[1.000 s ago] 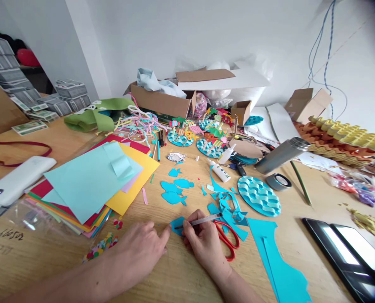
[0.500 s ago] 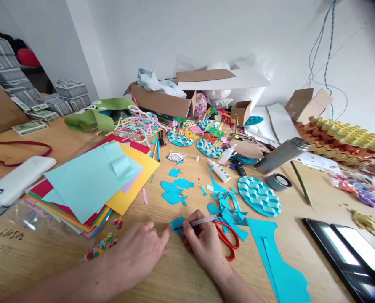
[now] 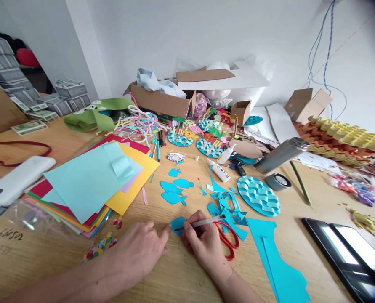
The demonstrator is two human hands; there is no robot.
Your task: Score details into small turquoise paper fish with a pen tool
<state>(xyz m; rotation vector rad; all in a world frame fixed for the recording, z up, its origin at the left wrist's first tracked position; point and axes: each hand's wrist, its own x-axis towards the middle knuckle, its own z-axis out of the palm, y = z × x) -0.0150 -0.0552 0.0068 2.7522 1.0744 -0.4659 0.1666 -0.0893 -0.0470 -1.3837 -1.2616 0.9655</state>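
A small blue paper piece (image 3: 177, 224) lies on the table, partly hidden under my fingers. My left hand (image 3: 147, 246) holds its left edge down with the tip of the index finger, the other fingers curled. In my right hand (image 3: 203, 240) is a pen (image 3: 204, 221), pinched in the fingers with its tip on the paper. Red-handled scissors (image 3: 230, 242) lie just beside that hand, their blades hidden. Blue paper fish cutouts (image 3: 173, 198) rest beyond my hands. Blue paper scraps (image 3: 230, 208) are heaped to the right, near a larger cut blue sheet (image 3: 274, 263).
Stacked coloured paper (image 3: 86, 181) and confetti dots (image 3: 100, 247) are at left. To the right stand a wavy blue disc (image 3: 259, 196), a tape roll (image 3: 278, 181), a steel flask (image 3: 282, 155) and a black device (image 3: 345, 252). Glue bottles (image 3: 220, 171) and fish-decorated discs (image 3: 210, 148) lie further back.
The pen's upper end has swung slightly right and its tip has shifted a little on the blue paper. My left hand has stayed in place.
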